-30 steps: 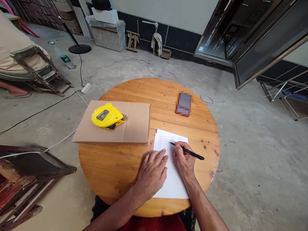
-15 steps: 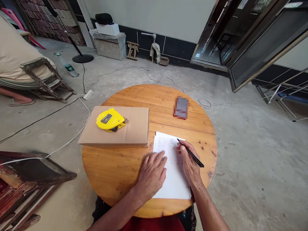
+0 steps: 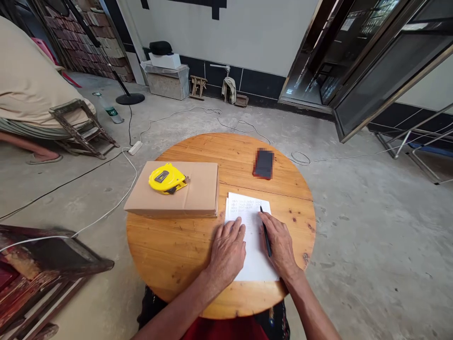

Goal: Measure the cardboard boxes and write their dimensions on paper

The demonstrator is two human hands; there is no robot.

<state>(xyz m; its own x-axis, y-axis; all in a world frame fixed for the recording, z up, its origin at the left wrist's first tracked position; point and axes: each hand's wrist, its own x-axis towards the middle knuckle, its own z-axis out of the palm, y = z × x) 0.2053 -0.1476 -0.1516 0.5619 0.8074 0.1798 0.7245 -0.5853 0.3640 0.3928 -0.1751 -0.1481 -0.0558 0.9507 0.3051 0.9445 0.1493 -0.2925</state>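
Note:
White paper (image 3: 252,257) with handwritten lines near its top lies on a round wooden table (image 3: 184,264). Palm down, my left hand (image 3: 229,248) rests over the paper's left edge, its fingers stretched out. My right hand (image 3: 279,241) grips a black pen (image 3: 266,241) above the right part of the sheet; the pen's tip points up and away from me, by the written lines. A brown cardboard box (image 3: 198,189) sits on the table to the left, and on top of it lies a yellow tape measure (image 3: 168,179).
A blurred dark rectangular object (image 3: 264,164) lies at the table's far right. White cable (image 3: 226,125) runs over the floor behind. At left are a wooden stool (image 3: 85,127), a plastic bottle (image 3: 112,111) and another person's foot (image 3: 44,155). A dark wooden chair (image 3: 53,255) stands lower left.
My right hand has turned, so the pen's rear end has swung left, towards my wrist, and its fingers lie lower over the paper. My left hand stays on the sheet. The view has tilted slightly.

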